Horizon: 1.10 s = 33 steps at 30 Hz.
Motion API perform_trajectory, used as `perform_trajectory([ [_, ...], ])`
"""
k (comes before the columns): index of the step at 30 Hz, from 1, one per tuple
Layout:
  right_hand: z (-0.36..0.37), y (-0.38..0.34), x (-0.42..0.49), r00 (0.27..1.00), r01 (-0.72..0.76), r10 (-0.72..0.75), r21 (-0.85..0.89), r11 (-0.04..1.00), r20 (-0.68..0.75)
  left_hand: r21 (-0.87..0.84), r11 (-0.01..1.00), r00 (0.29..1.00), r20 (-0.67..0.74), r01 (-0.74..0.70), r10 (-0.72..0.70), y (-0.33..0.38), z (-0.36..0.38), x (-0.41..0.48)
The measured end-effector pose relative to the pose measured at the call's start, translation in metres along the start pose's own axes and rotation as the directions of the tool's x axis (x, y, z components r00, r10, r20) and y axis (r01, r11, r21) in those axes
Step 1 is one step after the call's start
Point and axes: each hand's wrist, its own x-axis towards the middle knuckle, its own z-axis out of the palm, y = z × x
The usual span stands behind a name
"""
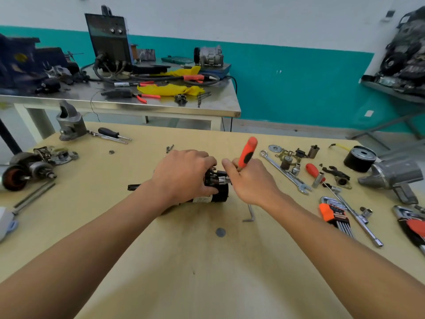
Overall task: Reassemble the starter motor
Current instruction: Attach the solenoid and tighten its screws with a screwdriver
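- Lying on its side near the middle of the wooden table [184, 272], the starter motor [221, 193] shows a black cylindrical body, a pale label and metal terminals on its upper end.
- The left hand [181, 173] grips it from above, fingers curled over the terminal end.
- The right hand [250, 180] is closed round an orange-and-black screwdriver [248, 151], with the handle tilted up and the thumb stretched toward the terminals; the tip is hidden.

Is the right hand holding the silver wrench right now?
No, the right hand grips an orange-handled screwdriver, while the silver wrench lies on the table beside it.
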Motion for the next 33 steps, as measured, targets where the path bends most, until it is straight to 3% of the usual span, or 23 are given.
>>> perform_trajectory([
  [2,-0.012,0.02,-0.015,0.996,0.011,-0.016,-0.057,0.998,-0.087,-0.095,0.995,0.999,0.02,0.031,-0.029,-0.014,-0.003,-0.009],
  [5,-0.025,0.054,-0.045,0.982,0.102,-0.117,-0.101,0.99,-0.146,-0.217,0.952,0.973,0.122,0.217,-0.195,-0.047,0.0,-0.037],
  [8,-0.022,0.079,-0.072,0.979,0.182,-0.198,-0.219,0.959,-0.05,-0.413,0.826,0.922,0.227,0.384,-0.315,-0.068,0.016,-0.069],
  [11,-0.014,0.09,-0.078,0.968,0.242,-0.252,-0.265,0.933,-0.003,-0.622,0.704,0.937,0.172,0.342,-0.304,-0.068,0.035,-0.083],
  [14,-0.014,0.094,-0.077,0.963,0.255,-0.268,-0.285,0.924,-0.007,-0.61,0.73,0.944,0.102,0.308,-0.314,-0.062,0.045,-0.082],
  [17,-0.015,0.099,-0.079,0.947,0.289,-0.318,-0.316,0.904,-0.042,-0.577,0.746,0.939,0.13,0.332,-0.317,-0.063,0.048,-0.079],
  [21,-0.018,0.11,-0.075,0.981,0.196,-0.175,-0.399,0.896,0.088,-0.566,0.755,0.944,0.19,0.33,-0.27,-0.068,0.048,-0.074],
  [26,-0.034,0.112,-0.06,0.958,0.18,-0.044,-0.475,0.861,0.283,-0.576,0.748,0.944,0.215,0.33,-0.25,-0.063,0.045,-0.066],
  [33,-0.049,0.114,-0.058,0.953,0.178,0.0,-0.563,0.807,0.302,-0.568,0.765,0.952,0.205,0.304,-0.226,-0.047,0.043,-0.055],
])
